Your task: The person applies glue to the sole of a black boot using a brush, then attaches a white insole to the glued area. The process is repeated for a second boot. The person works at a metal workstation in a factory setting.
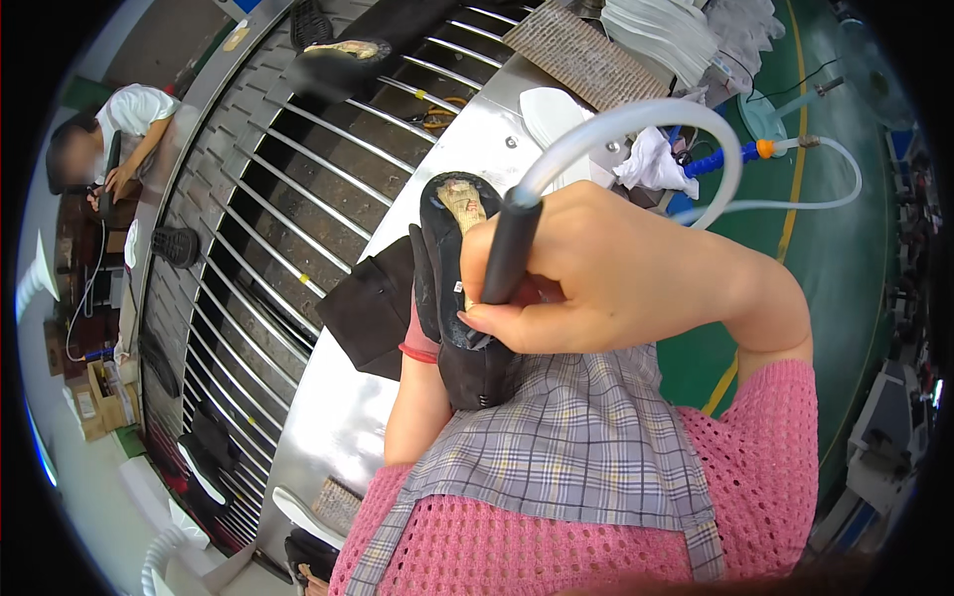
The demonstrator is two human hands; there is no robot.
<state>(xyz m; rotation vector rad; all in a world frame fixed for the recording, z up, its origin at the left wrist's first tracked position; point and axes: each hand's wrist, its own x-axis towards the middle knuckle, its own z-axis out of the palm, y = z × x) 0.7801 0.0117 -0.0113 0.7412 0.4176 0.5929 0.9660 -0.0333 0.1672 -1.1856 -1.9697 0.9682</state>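
Note:
My right hand (606, 268) is closed around a black pen-like applicator (514, 248), and a clear tube (636, 114) loops out of its top end. The lower end of the applicator is mostly hidden by my fingers, close to the edge of a black shoe upper (477, 372). A pale insole (462, 204) with writing shows inside the upper's bottom. Behind the upper comes my left hand (417, 323), in a pink covering with a red band at the wrist. It holds the upper from the far side, its fingers mostly hidden. A black cloth-like piece (368, 313) lies beside it.
A metal worktop (343, 407) borders a conveyor of steel rollers (298, 199). More black shoes (343, 65) rest on the line. White sole-shaped pieces (552, 114) and a textured board (586, 55) lie at the back. Across the line sits another person (134, 124).

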